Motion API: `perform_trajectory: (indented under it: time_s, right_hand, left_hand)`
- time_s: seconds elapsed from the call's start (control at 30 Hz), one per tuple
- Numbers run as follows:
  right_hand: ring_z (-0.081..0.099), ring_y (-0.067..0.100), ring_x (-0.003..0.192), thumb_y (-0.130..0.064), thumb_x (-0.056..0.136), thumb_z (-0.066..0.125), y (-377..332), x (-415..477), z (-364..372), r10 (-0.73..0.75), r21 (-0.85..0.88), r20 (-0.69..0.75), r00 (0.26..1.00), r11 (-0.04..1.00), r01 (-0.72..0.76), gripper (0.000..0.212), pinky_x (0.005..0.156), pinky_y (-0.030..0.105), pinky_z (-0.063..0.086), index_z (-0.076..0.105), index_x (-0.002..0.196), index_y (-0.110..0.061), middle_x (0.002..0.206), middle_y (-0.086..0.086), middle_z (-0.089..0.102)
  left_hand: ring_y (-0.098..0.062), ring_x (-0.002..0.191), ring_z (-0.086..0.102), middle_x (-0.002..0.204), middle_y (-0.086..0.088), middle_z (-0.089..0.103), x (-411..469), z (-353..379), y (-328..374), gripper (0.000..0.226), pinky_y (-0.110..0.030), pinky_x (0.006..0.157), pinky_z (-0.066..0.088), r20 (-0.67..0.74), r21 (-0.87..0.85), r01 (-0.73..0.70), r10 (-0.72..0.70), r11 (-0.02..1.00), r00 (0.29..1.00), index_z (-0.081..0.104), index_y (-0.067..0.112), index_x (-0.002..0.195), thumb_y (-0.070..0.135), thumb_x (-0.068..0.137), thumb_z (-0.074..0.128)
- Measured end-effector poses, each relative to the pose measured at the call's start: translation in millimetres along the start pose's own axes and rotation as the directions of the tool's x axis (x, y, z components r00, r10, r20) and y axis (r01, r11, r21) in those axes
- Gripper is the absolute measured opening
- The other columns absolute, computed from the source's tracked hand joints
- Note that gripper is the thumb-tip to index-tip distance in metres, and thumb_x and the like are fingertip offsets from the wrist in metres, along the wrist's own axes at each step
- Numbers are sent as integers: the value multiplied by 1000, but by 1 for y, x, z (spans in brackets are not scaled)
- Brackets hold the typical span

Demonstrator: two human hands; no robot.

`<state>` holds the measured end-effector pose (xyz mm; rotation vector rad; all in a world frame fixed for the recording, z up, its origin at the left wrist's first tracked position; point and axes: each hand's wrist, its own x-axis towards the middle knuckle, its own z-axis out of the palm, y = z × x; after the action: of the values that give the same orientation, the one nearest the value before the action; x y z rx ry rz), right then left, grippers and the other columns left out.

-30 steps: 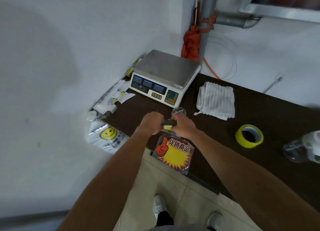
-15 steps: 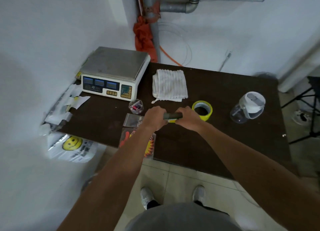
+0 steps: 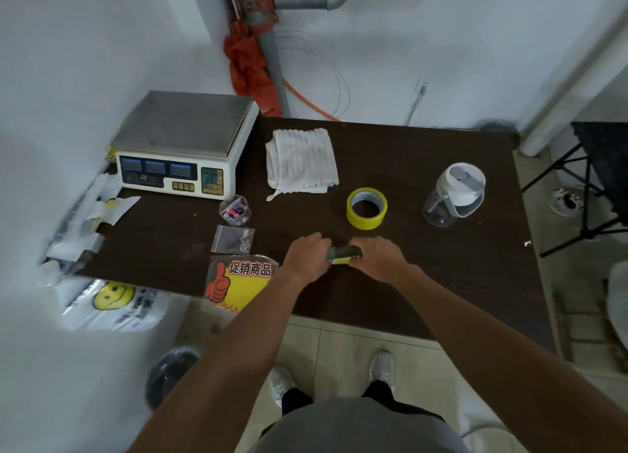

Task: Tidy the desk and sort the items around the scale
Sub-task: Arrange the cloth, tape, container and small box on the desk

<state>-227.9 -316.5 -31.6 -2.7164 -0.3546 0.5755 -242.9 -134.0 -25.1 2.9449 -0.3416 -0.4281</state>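
Both hands shifted right, away from the scale [image 3: 183,146].
Left hand [image 3: 307,257] and right hand [image 3: 375,257] grip a small dark bar [image 3: 343,252]; bare desk [image 3: 458,275] right of them.

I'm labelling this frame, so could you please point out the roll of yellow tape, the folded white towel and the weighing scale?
roll of yellow tape [image 3: 366,216]: head view, on its yellow outer band.
folded white towel [image 3: 301,160]: head view, middle of its ribbed top.
weighing scale [image 3: 185,122]: head view, centre of its steel platter.
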Motion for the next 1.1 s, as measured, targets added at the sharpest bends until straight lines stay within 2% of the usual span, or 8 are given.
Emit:
perform_trajectory:
  time_s: [0.17, 0.4, 0.53, 0.77, 0.9, 1.1]
  right_hand:
    - [65, 32, 103, -37, 89, 61, 4, -5, 11, 1, -19, 10, 1000, 1000, -1, 29, 82, 38, 50, 61, 117, -28, 110, 6, 69]
    - [66, 29, 101, -36, 92, 58, 13, -9, 17, 14, -25, 57, 998, 1000, -13, 32, 81, 37, 50, 55, 122, -25, 109, 4, 69]
    - [65, 31, 102, -38, 91, 60, 15, -10, 20, 51, -3, 74, 996, 999, -50, 36, 82, 39, 50, 52, 122, -21, 111, 8, 67]
    - [64, 31, 105, -34, 91, 60, 12, -6, 23, 38, -15, 123, 992, 999, -36, 40, 84, 39, 49, 49, 127, -19, 114, 9, 65]
    - [64, 33, 105, -34, 92, 58, 15, -4, 19, 55, -20, 106, 993, 998, -53, 40, 84, 41, 50, 50, 127, -16, 115, 11, 65]
    - [63, 32, 109, -34, 92, 57, 10, -3, 26, 56, -29, 96, 994, 998, -53, 42, 87, 39, 49, 53, 129, -14, 121, 9, 65]
  left_hand:
    - [-33, 98, 64, 115, -9, 55, -1, 12, 6, 25, -42, 82, 48, 28, 26, 9, -9, 1000, 1000, 59, 14, 114, 22, 91, 64]
    - [-33, 104, 64, 119, -11, 58, -3, 23, 5, 39, -42, 86, 52, 76, 69, 63, -68, 996, 995, 53, 15, 128, 31, 94, 64]
    - [-31, 102, 67, 113, -11, 69, -4, 27, 3, 36, -42, 85, 53, 100, 63, 56, -62, 996, 993, 52, 16, 127, 33, 96, 61]
    - [-27, 102, 66, 114, -10, 67, -2, 27, 9, 37, -40, 86, 52, 150, 33, 36, -40, 999, 988, 50, 16, 130, 25, 96, 61]
    - [-28, 101, 67, 113, -10, 68, -1, 25, 5, 34, -41, 87, 53, 128, 42, 44, -49, 998, 991, 52, 17, 126, 25, 95, 61]
    - [-26, 104, 65, 116, -9, 66, 0, 25, 6, 39, -38, 89, 51, 148, 49, 36, -43, 998, 988, 51, 15, 132, 24, 96, 61]
